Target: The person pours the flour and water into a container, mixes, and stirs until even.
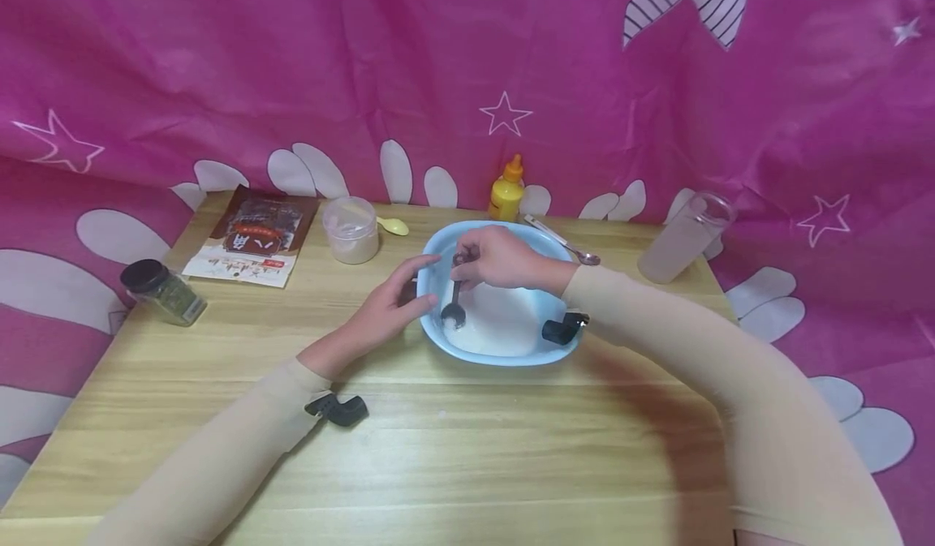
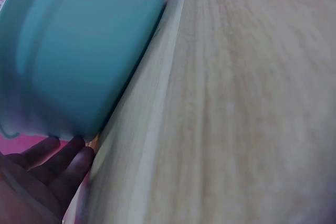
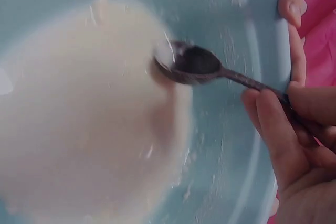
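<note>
While the left hand (image 1: 387, 303) steadies the bowl (image 1: 438, 339) with straight fingers, the right hand (image 1: 497, 258) pinches a spoon (image 3: 191, 64) (tip below, in white powder (image 3: 79, 129)); next comes careful stirring.

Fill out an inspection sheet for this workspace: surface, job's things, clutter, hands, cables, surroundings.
Surface: wooden table, light grain.
Job's things: blue bowl holding white powder; spoon with its tip in the powder.
Clutter: spice jar, brown packet, lidded tub, yellow spoon, yellow bottle, second metal spoon, frosted glass.
Hands: right hand pinches the spoon handle; left hand rests against the bowl's rim.
Cables: nothing seen.
Surroundings: pink star-patterned cloth behind.
</note>
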`<move>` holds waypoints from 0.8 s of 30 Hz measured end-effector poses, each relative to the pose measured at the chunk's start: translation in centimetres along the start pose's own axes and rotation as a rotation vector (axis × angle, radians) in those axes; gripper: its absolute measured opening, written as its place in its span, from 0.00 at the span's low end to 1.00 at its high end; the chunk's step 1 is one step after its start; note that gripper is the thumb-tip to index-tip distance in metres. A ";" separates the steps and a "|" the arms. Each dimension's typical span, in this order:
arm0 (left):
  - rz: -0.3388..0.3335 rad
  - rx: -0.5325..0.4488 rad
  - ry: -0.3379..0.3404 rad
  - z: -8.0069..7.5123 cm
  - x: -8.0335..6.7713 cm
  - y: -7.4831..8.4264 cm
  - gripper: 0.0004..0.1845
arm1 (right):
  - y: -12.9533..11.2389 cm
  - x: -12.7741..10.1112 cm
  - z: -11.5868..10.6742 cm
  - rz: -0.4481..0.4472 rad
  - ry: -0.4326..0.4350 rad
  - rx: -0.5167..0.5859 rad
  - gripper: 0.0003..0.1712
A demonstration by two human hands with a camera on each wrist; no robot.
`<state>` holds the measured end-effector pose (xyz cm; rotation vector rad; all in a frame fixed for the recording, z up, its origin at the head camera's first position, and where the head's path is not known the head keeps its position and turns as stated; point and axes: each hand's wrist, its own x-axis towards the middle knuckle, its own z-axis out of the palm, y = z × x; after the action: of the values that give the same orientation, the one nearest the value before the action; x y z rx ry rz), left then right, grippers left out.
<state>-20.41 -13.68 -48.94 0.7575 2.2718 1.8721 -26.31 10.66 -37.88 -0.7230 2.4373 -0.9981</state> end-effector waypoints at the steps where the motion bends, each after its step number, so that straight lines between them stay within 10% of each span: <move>1: -0.001 0.000 -0.002 0.0 0.0 0.0 0.35 | 0.0 0.1 -0.1 -0.002 0.034 -0.015 0.09; 9: 0.003 -0.002 -0.012 0.0 0.1 -0.1 0.34 | 0.6 0.2 -1.7 0.043 0.241 -0.151 0.08; 24: 0.003 0.010 0.005 -0.1 0.1 -0.5 0.34 | 0.6 -1.4 -2.3 0.162 0.325 -0.397 0.11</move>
<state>-20.67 -13.83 -49.40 0.7593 2.2855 1.8675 -26.66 13.05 -36.62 -0.4991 2.9706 -0.6116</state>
